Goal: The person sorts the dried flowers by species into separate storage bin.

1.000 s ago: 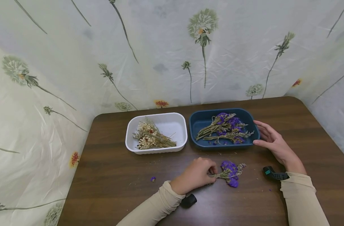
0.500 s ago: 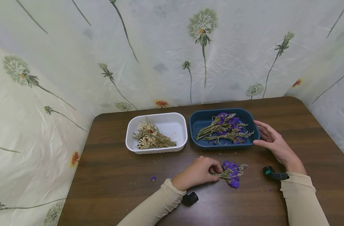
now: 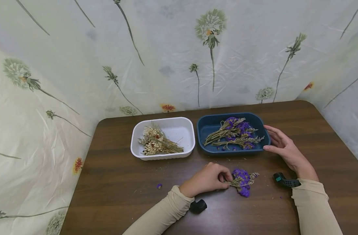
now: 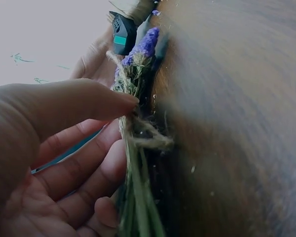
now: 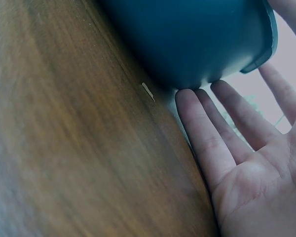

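Note:
My left hand (image 3: pixel 207 179) pinches the twine-tied stems of a small bunch of dried purple flowers (image 3: pixel 242 186) low over the table. In the left wrist view, the thumb presses on the flower bunch (image 4: pixel 138 54) near its twine (image 4: pixel 153 140), with the stems lying along the fingers. My right hand (image 3: pixel 285 150) rests at the right end of the blue tray (image 3: pixel 205 122). The right wrist view shows its fairly straight fingers (image 5: pixel 202 123) touching the outer wall of the blue tray (image 5: pixel 197 39). Inside that tray lie several purple dried flower bunches (image 3: pixel 236 130).
A white tray (image 3: pixel 181 125) with cream dried flower bunches (image 3: pixel 156 143) stands left of the blue one. A loose purple bloom (image 3: pixel 159 186) and small crumbs lie on the brown wooden table (image 3: pixel 114 182). A flower-patterned curtain (image 3: pixel 167 58) hangs behind the table.
My left hand has shifted slightly right with the flower bunch, mostly in the first half second. The right hand and both trays have stayed in place.

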Tool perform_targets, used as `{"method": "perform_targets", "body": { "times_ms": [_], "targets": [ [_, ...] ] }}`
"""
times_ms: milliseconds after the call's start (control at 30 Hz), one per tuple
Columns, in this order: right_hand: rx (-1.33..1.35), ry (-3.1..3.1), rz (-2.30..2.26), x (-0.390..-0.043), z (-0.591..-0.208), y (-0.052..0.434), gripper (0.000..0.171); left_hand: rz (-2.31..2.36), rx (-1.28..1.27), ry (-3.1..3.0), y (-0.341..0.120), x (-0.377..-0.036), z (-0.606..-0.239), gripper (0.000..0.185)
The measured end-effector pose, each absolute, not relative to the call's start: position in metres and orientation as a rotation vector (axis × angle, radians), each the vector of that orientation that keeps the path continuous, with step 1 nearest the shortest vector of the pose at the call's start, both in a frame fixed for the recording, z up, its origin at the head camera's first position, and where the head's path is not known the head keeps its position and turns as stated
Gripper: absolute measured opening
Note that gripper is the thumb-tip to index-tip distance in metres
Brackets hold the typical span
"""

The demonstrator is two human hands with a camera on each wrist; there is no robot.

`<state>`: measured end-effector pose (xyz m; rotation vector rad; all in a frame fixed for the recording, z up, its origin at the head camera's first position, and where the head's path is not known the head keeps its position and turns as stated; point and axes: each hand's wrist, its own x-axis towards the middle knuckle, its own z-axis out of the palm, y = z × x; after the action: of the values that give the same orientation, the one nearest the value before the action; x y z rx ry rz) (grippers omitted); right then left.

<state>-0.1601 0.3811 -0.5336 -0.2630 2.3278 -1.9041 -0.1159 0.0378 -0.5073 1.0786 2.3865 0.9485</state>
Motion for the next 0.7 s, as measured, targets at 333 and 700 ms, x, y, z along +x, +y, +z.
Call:
{"method": "perform_targets", "body": {
  "times_ms": [333, 700],
  "targets": [
    [-0.254, 2.336, -1.893, -0.1597, -0.5328, 0.3805, 0.074, 0.95, 1.089, 2.394, 0.0378, -0.1167, -0.5091, 0.011],
    [-0.26, 2.348, -1.894, -0.1601, -0.5334, 0.3807, 0.074, 0.944, 1.073, 2.422, 0.0414, -0.1133, -0.5084, 0.009]
  ]
}}
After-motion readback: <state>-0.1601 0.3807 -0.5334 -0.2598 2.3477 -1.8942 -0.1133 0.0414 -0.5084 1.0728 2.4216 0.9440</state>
